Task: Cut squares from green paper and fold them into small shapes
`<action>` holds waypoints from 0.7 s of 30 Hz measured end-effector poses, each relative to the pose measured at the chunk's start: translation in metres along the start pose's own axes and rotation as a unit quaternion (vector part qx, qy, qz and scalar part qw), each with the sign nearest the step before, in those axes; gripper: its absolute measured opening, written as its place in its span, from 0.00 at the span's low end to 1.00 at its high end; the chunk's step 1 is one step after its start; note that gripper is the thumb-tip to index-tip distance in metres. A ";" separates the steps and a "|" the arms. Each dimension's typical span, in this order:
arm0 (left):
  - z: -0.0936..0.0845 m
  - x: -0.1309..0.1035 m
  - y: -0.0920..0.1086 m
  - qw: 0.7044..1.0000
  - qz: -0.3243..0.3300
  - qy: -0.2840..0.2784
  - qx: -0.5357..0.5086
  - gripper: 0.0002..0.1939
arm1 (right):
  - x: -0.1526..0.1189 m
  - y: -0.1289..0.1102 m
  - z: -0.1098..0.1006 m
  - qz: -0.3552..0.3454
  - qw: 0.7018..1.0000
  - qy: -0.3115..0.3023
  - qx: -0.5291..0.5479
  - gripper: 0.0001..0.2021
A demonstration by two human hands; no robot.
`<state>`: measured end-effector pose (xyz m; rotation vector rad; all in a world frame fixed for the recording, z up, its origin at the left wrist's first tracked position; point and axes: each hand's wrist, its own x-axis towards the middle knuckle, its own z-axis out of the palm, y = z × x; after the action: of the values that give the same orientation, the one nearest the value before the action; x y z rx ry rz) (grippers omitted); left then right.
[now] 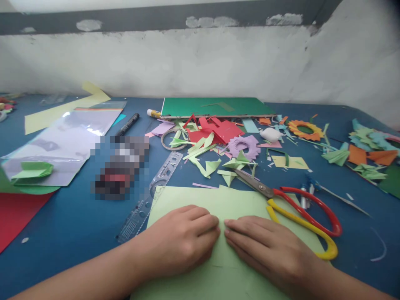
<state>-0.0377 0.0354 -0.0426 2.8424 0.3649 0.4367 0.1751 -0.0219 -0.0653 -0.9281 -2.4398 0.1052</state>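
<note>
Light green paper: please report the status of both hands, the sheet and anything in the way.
Left hand, right hand: both on light green paper, close together. Paper on blue table. Scissors across paper's right edge, possibly in the way.

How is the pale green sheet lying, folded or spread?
Spread: the pale green sheet shows a broad, flat face beneath the left hand and right hand. Its near edge is out of view.

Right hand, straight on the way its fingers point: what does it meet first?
Most likely the left hand; its fingers lie just across a narrow gap from the right hand, on the light green sheet, though depth is unclear.
</note>
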 end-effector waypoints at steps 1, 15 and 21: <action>0.000 0.000 0.000 1.000 0.001 0.000 -0.001 0.11 | -0.001 0.000 0.000 0.000 1.000 -0.005 -0.002 0.11; -0.002 0.002 0.003 0.998 0.017 -0.049 0.032 0.10 | 0.003 0.000 0.004 -0.025 0.999 0.019 -0.021 0.08; 0.001 0.005 0.010 0.998 -0.004 -0.039 0.053 0.07 | 0.008 -0.009 0.002 -0.015 0.998 0.019 -0.051 0.09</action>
<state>-0.0307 0.0271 -0.0400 2.9486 0.3952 0.3110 0.1635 -0.0238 -0.0614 -0.9278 -2.4420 -0.0492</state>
